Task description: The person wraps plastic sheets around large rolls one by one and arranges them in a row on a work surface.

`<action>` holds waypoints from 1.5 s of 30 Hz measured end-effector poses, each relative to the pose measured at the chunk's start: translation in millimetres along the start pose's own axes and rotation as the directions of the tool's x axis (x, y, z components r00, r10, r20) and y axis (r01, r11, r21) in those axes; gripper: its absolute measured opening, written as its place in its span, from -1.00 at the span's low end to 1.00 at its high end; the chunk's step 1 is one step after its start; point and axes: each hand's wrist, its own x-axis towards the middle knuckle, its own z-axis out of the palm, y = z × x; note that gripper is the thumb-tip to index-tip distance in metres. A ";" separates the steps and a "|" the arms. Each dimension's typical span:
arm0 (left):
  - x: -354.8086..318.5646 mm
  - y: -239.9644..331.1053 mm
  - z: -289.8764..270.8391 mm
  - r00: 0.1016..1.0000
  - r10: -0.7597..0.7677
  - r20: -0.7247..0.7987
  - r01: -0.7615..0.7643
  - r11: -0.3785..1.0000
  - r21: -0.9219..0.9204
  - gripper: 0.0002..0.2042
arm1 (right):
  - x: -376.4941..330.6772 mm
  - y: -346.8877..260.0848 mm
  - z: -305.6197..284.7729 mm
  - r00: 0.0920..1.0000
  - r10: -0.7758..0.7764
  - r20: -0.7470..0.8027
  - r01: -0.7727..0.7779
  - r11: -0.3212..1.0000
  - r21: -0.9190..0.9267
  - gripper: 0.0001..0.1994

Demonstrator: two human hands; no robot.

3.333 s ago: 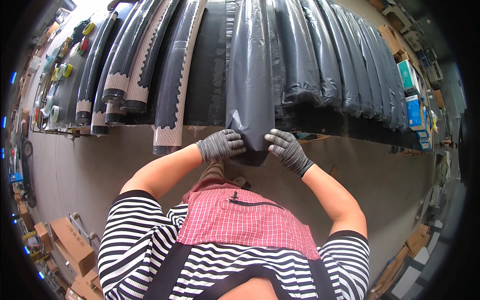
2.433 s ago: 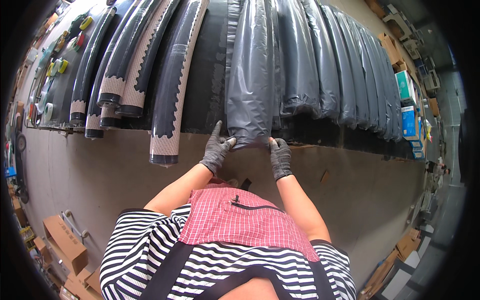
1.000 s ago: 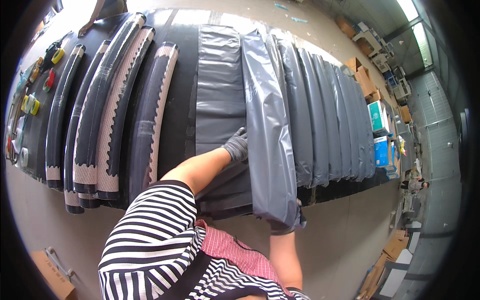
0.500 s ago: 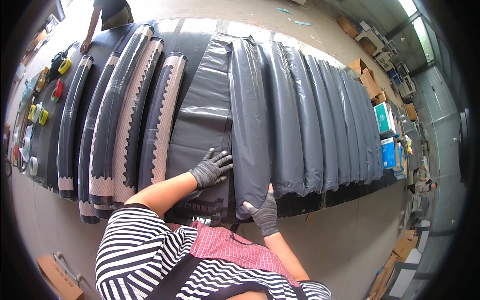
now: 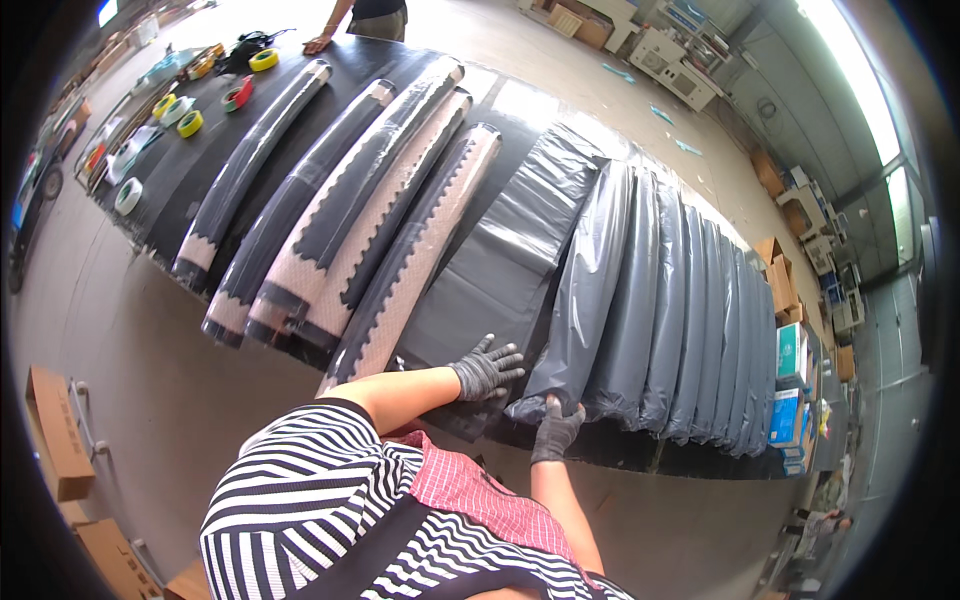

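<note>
My left hand [image 5: 487, 368], in a grey knit glove, lies with fingers spread on a flat dark grey plastic bag [image 5: 490, 270]. Just right of it is a long roll in a grey plastic bag [image 5: 590, 270], lying lengthwise away from me. My right hand [image 5: 557, 430], in a glove with bare fingertips, grips the near end of this bagged roll, where the plastic is crumpled. Further right, several more grey bagged rolls [image 5: 668, 310] lie side by side. Left of the flat bag are several clear-wrapped black and pinkish-beige rolls [image 5: 415, 270] with jagged edges.
The black table [image 5: 290, 140] holds tape rolls [image 5: 190, 123] at its far left. Boxes in blue [image 5: 786, 418] and teal [image 5: 790, 352] stand beyond the bagged rolls. Another person's hand [image 5: 318, 44] rests on the far edge. Cardboard boxes [image 5: 58, 430] stand on the floor at left.
The view has swung, so the table appears tilted. My right hand has closed in around the bagged roll's near end, which looks more gathered. My left hand stays spread on the flat bag.
</note>
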 end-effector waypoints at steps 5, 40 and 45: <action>-16.7 18.8 -63.4 0.999 -0.021 0.032 0.022 1.000 -0.023 -0.43 | 32.9 5.7 -1.0 0.984 -0.021 0.178 0.027 0.999 -0.032 -0.05; -98.1 -22.0 -158.3 0.883 -0.458 -0.101 -0.178 -0.129 -0.976 -0.12 | -24.1 -194.3 45.8 0.707 -0.314 0.633 0.163 0.944 0.286 0.20; -129.8 -48.8 -159.2 0.993 0.031 0.110 0.100 0.239 -0.966 -0.48 | -77.3 -187.4 -40.6 0.483 -0.166 0.860 -0.522 0.734 0.435 -0.21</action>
